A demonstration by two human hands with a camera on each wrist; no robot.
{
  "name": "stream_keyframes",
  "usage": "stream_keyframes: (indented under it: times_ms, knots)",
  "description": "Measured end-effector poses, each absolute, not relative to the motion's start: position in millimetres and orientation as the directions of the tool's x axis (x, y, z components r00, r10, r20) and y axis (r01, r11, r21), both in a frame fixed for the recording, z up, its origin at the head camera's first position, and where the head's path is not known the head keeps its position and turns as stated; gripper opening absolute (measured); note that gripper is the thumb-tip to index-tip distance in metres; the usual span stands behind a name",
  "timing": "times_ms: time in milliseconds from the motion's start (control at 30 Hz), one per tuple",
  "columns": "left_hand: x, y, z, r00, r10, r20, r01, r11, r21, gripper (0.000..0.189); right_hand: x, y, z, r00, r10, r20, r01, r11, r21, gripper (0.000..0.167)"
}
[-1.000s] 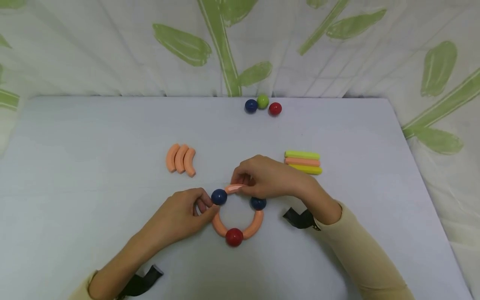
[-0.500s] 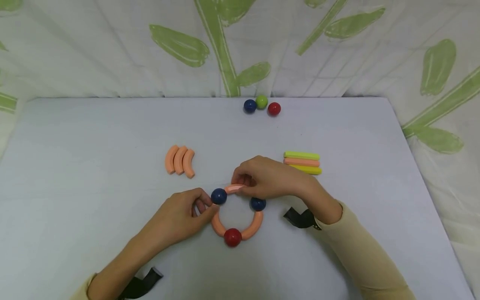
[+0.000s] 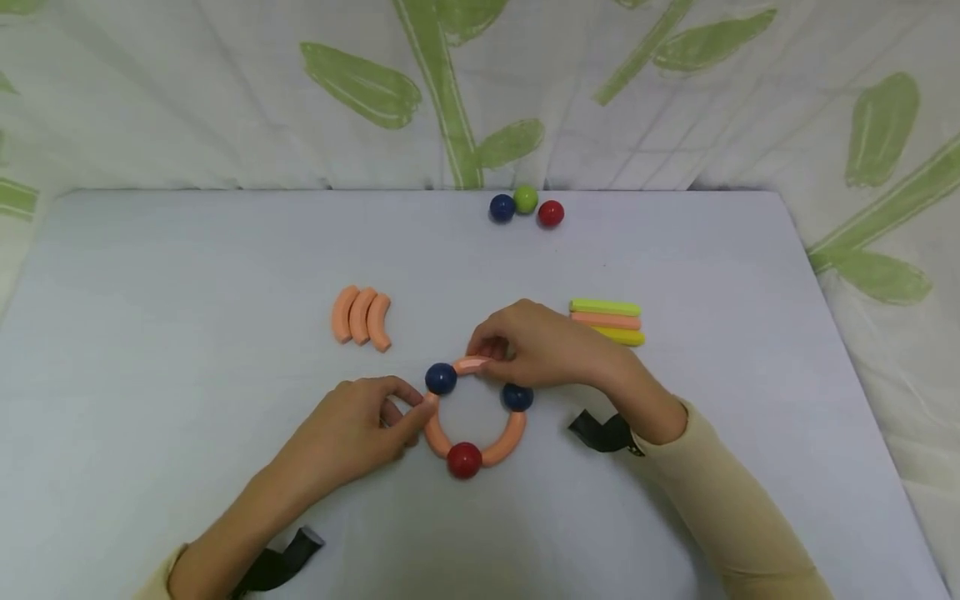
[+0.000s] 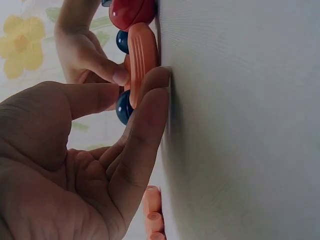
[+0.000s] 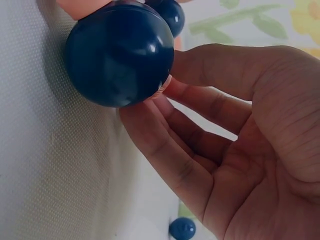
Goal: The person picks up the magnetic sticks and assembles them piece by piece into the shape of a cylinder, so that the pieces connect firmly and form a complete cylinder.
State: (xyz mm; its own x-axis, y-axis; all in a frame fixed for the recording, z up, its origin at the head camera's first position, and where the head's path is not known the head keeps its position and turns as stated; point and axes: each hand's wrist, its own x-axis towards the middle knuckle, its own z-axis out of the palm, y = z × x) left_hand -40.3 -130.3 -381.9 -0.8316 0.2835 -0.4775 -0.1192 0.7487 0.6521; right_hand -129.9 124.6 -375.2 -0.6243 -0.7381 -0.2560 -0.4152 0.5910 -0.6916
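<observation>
Head view, ring: matte orange curved pieces and glossy balls form a ring on the white tabletop [image 3: 187, 292].
Left hand [image 3: 360, 425]: thumb and fingers pinch the left curved orange piece [image 3: 438, 437] near its upper end, just below the dark-blue left ball [image 3: 441, 378].
Right hand [image 3: 536, 343]: grips the top curved orange piece [image 3: 468, 365], which touches the left ball; its end toward the dark-blue right ball [image 3: 517, 397] is hidden.
Ring's near side: a red ball [image 3: 464, 460] sits between the left piece and the right curved orange piece [image 3: 506, 439].
Beyond: three loose orange curves [image 3: 359, 317] left, three straight sticks [image 3: 606, 321] right.
</observation>
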Motion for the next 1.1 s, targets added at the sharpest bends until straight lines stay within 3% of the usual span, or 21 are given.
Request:
stream_keyframes:
  times_ms: [300, 633, 1100]
  knots:
    - [-43.7, -119.8, -388.3, -0.792, 0.321, -0.519, -0.146, 0.725, 0.673, 0.044, -126.9, 134.5, -373.5, -0.662, -0.689, -0.295, -0.386, 0.651, -0.653, 0.006]
    - [-40.9, -121.3, -388.8, -0.810, 0.312, -0.497, -0.125, 0.735, 0.667, 0.033, -127.8, 129.0, -371.7, -0.664, -0.693, -0.282, -0.400, 0.647, -0.649, 0.005]
    - [-39.2, -126.8, -389.4, -0.816, 0.310, -0.488, -0.126, 0.729, 0.673, 0.037, -127.3, 122.7, -371.1, -0.668, -0.688, -0.283, -0.414, 0.659, -0.628, 0.007]
